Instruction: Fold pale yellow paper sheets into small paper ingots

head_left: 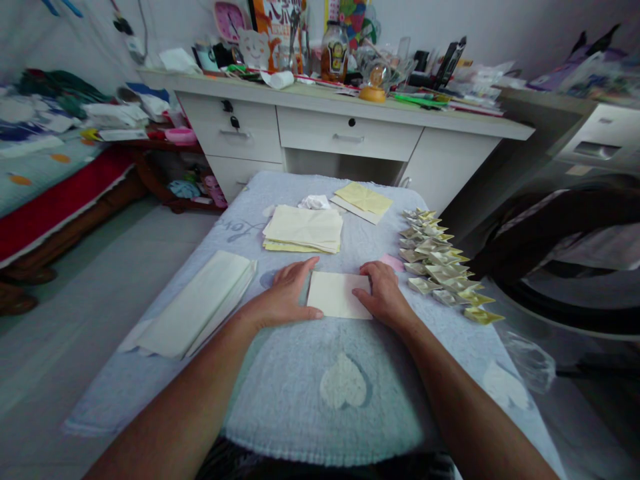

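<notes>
Head cam: I saw L hand [286,295], thumb/fingers apart, at cream sheet [336,293], ctr frame; R hand [387,293], thumb atop, couldn't tell if clamped; paper boats [445,273] sat rt of ctr.

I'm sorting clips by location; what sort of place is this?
Probably a room in a home: what looks like a bed at left, a cluttered desk, and a washing machine at right.

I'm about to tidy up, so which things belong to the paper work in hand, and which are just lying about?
Belonging, I'd judge:
pale sheet between left hand and right hand
paper stack
folded paper boats
yellow sheet

Just lying about, it seems:
pink clock
glass jar
pink container
</notes>
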A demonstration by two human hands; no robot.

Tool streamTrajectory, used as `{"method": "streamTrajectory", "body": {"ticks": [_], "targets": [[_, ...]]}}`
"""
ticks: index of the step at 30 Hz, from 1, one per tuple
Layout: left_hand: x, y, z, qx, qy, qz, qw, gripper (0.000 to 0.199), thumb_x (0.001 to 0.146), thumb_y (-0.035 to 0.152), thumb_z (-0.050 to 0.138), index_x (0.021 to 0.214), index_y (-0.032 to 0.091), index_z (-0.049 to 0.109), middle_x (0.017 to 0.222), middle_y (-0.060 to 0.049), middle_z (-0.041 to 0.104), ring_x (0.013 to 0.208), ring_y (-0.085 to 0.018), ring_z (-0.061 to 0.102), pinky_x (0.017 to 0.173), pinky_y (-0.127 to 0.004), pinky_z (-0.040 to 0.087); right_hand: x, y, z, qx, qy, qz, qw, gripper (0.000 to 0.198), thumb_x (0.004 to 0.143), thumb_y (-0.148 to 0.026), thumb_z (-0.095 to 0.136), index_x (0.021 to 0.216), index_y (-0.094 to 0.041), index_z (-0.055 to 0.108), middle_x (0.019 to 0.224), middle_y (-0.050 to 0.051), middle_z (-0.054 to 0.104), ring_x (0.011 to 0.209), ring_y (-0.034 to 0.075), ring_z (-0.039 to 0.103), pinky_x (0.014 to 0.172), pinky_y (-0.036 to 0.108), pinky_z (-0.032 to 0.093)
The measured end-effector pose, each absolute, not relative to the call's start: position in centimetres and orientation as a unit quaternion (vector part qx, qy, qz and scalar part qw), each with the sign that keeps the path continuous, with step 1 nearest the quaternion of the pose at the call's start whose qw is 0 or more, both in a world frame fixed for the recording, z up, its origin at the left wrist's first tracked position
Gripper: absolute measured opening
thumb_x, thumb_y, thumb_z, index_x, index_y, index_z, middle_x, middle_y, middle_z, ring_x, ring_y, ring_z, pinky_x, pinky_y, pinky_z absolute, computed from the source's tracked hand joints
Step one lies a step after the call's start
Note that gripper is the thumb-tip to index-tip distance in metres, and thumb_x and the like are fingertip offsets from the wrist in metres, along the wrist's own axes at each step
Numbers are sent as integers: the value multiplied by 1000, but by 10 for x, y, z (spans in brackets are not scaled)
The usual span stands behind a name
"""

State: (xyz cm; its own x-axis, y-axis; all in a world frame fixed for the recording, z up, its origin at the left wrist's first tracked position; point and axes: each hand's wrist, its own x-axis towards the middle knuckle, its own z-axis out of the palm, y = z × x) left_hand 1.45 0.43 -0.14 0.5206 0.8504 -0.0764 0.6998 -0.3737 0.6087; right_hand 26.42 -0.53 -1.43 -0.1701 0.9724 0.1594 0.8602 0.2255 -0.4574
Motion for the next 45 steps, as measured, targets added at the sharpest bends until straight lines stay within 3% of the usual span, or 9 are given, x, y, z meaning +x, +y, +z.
{"method": "streamTrajectory", "body": {"ticks": [3, 7, 12, 19, 27, 32, 35, 40, 45], "targets": [[22, 4, -3, 764, 520, 206, 321, 101, 65, 35, 76, 147, 19, 19, 135, -17, 51, 127, -32, 45, 107, -49, 31, 265, -8, -8, -596, -727, 207, 271, 10, 78, -27, 56, 83, -18, 57, 83, 4, 60, 83, 19, 54, 77, 32, 41], [29, 7, -9, 688, 489, 317, 432, 92, 69, 34, 74, 144, 20, 23, 120, -12, 61, 108, -25, 60, 97, -43, 43, 265, -9, -8, -537, -660, 352, 390, 16, 80, -33, 56, 74, -20, 47, 70, -2, 51, 66, 13, 48, 61, 24, 38], [33, 8, -7, 578, 433, 362, 590, 48, 70, 35, 72, 111, 13, 58, 102, -8, 70, 94, -23, 65, 85, -35, 50, 264, -10, -12, -494, -595, 434, 462, 24, 78, -38, 62, 76, -22, 45, 68, -3, 48, 61, 12, 45, 56, 22, 36], [34, 3, -1, 560, 424, 366, 611, 31, 73, 36, 71, 92, 13, 62, 83, -3, 68, 76, -17, 63, 70, -28, 47, 269, -17, 5, -461, -590, 503, 432, 32, 79, -42, 64, 102, -20, 58, 85, 2, 59, 73, 15, 54, 63, 24, 42], [36, -1, 5, 587, 399, 347, 613, 27, 77, 39, 66, 85, 14, 59, 75, 0, 61, 67, -12, 55, 61, -22, 40, 269, -19, 1, -463, -584, 536, 397, 30, 81, -45, 65, 72, -16, 62, 64, -3, 52, 55, 8, 43, 53, 21, 32], [35, 0, 3, 589, 427, 376, 574, 28, 83, 41, 59, 75, 15, 54, 65, 4, 51, 57, -8, 45, 54, -19, 34, 267, -20, 5, -457, -583, 566, 361, 35, 80, -47, 66, 70, -15, 60, 61, -3, 51, 54, 7, 42, 52, 20, 31], [34, -1, 1, 601, 423, 349, 582, 29, 84, 42, 58, 73, 15, 51, 63, 5, 48, 55, -7, 42, 52, -19, 32, 268, -22, 13, -429, -584, 624, 294, 34, 77, -47, 69, 81, -14, 64, 69, -1, 57, 59, 9, 48, 54, 21, 35], [37, -7, 2, 620, 393, 267, 625, 32, 85, 45, 56, 76, 15, 53, 64, 4, 47, 56, -8, 42, 51, -19, 29, 256, -25, 13, -388, -544, 658, 347, 34, 75, -46, 72, 87, -15, 65, 79, 1, 62, 66, 11, 55, 63, 23, 42], [41, -9, 2, 627, 369, 245, 641, 30, 84, 45, 58, 82, 14, 55, 67, 4, 47, 57, -7, 42, 51, -18, 29, 243, -26, -2, -424, -501, 658, 369, 35, 73, -47, 73, 75, -15, 61, 63, -3, 57, 50, 7, 46, 48, 20, 34]]}}
